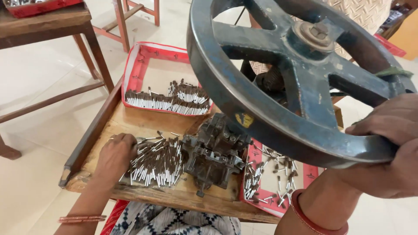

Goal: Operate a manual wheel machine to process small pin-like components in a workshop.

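My right hand (387, 148) grips the rim of a large dark iron handwheel (300, 82) that fills the upper right. Under the wheel sits a small greasy metal press block (215, 154) on a wooden bench (143, 119). My left hand (115, 154) rests, fingers curled, on a pile of small dark sticks with white ends (159, 163) just left of the block. Whether its fingers pinch a stick is hidden.
A red cardboard tray (135, 65) behind holds rows of the same sticks. Another red tray (267, 185) to the right of the block holds several loose ones. A wooden table (48, 21) and stool legs stand at the upper left on a pale tiled floor.
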